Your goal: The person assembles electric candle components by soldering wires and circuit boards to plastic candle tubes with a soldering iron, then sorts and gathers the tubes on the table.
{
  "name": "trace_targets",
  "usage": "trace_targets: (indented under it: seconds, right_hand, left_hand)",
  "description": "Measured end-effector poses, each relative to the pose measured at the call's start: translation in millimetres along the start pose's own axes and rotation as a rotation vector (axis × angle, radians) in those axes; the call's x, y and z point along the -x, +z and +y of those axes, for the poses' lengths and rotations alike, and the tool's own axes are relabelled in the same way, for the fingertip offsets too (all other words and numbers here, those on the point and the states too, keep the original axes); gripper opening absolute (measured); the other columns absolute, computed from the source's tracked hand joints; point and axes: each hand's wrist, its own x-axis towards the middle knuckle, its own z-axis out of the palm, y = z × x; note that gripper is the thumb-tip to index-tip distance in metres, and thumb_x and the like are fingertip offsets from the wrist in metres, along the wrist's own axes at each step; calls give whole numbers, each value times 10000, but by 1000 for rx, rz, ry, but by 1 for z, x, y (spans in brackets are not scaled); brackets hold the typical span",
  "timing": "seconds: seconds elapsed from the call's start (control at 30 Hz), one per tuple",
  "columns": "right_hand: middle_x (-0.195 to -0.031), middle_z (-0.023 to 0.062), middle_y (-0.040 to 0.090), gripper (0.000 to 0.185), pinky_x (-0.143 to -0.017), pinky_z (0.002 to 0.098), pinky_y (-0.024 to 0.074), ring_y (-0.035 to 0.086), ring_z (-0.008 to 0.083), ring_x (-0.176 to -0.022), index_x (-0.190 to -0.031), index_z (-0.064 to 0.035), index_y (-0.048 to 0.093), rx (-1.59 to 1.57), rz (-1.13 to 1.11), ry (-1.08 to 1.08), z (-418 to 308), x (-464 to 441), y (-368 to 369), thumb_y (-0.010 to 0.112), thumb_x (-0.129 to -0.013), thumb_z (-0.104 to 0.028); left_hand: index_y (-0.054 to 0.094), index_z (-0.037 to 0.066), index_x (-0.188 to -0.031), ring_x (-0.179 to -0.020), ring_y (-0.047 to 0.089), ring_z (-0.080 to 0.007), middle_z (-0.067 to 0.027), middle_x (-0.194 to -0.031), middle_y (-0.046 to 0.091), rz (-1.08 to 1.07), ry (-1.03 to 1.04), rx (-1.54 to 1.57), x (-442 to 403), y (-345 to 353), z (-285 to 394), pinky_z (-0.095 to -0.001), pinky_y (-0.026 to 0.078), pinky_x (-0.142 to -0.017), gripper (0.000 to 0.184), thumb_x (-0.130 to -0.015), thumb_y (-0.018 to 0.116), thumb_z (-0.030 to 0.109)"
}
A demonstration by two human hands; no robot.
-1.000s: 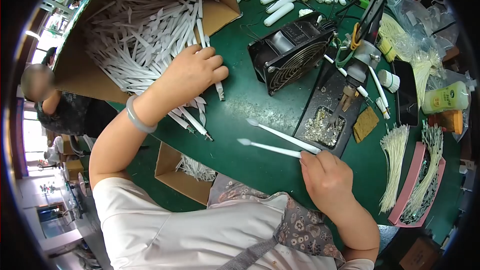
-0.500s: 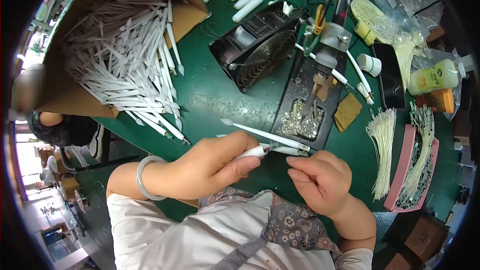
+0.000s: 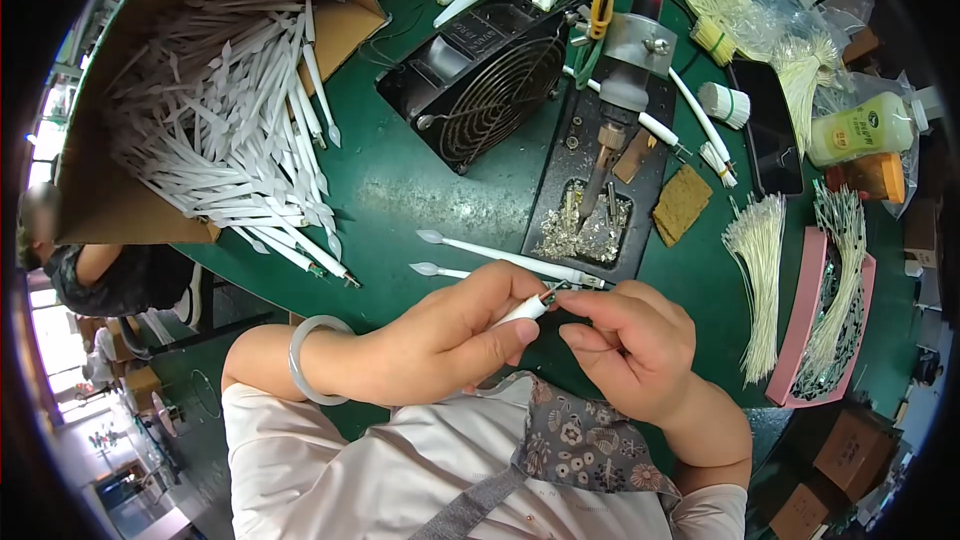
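My left hand (image 3: 440, 340), with a pale bangle at the wrist, is closed around a white tube (image 3: 522, 314). A small green circuit board (image 3: 550, 295) with a bit of wire sticks out of the tube's end. My right hand (image 3: 635, 350) is at that end, its index fingertip touching or nearly touching the board. Its thumb stands apart below and the other fingers curl. Just beyond my hands lie two white sticks with flame-shaped tips, the farther stick (image 3: 500, 254) and the nearer stick (image 3: 440, 270), partly hidden by my left hand.
A soldering iron (image 3: 607, 145) points down into a tray of solder scraps (image 3: 585, 230). Beside it stand a black fan (image 3: 480, 80) and a brown sponge (image 3: 683, 205). A cardboard box (image 3: 85, 160) holds many white sticks. Wire bundles (image 3: 757, 290) and a pink tray (image 3: 800, 330) lie right.
My right hand has moved left and up, bringing its index finger to the tube's end. The tube is tilted up more. The view has shifted slightly.
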Motion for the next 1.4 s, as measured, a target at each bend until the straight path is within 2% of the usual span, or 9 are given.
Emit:
trace_targets:
  seconds: [0.23,0.43,0.53,0.63,0.73,0.97,1.07,1.17,1.4]
  right_hand:
    - [-709,77,600,263,-458,282,445,552,171,-522,-960,-14,653,0,-2,2,0,-1,0,701,-701,-3]
    - [-682,69,585,266,-446,275,424,531,160,-506,-958,-17,654,-53,-22,24,0,-1,-1,707,-698,-6]
    - [-677,68,583,269,-445,276,423,531,161,-504,-957,-19,655,-61,-31,26,0,-1,-1,709,-694,-5]
    - [-674,68,582,268,-445,278,425,535,165,-504,-953,-19,655,-66,-25,6,1,-1,0,709,-691,0]
    - [-668,67,578,254,-442,279,426,539,168,-503,-936,-21,653,-67,-27,-4,1,-1,2,708,-689,4]
    - [-642,57,555,215,-427,274,417,529,161,-494,-882,-31,651,-41,17,10,6,1,4,719,-680,-3]
    - [-658,42,546,207,-425,272,420,525,157,-498,-867,-41,654,73,50,-41,8,4,6,714,-671,-14]
    - [-693,33,540,207,-419,267,418,521,154,-503,-850,-56,650,301,72,-266,17,8,7,705,-652,-35]
    - [-773,46,522,208,-420,248,411,520,139,-522,-882,-46,608,382,135,-324,22,5,14,655,-681,-75]
  left_hand:
    - [399,6,-1165,-548,393,-32,17,-697,458,-5,-3,-3,0,0,0,-214,349,-483,254,-973,428,169]
    - [406,32,-1148,-591,319,-30,42,-705,407,-4,79,80,-2,0,-10,-203,285,-500,224,-985,405,185]
    - [382,30,-1091,-549,351,-42,-4,-689,427,-20,64,246,-6,-1,-8,-191,282,-483,213,-994,384,219]
    - [398,46,-1021,-537,348,-39,-1,-662,431,-5,55,176,-8,-2,-7,-193,268,-475,196,-999,364,238]
    - [396,60,-954,-519,344,-41,-1,-641,440,-23,19,226,-9,-2,-1,-196,267,-471,171,-997,367,223]
    - [413,52,-944,-562,329,-39,13,-684,415,-31,12,309,-14,1,-7,-194,273,-477,101,-981,394,144]
    - [410,54,-939,-560,331,-40,16,-688,416,-23,17,284,-15,3,-8,-195,276,-476,101,-982,399,144]
    - [406,56,-936,-554,330,-40,18,-693,420,-28,40,279,-15,3,-10,-194,275,-471,100,-981,408,145]
    - [404,59,-938,-541,331,-37,16,-689,428,-2,43,276,-15,3,-10,-194,278,-464,106,-979,425,154]
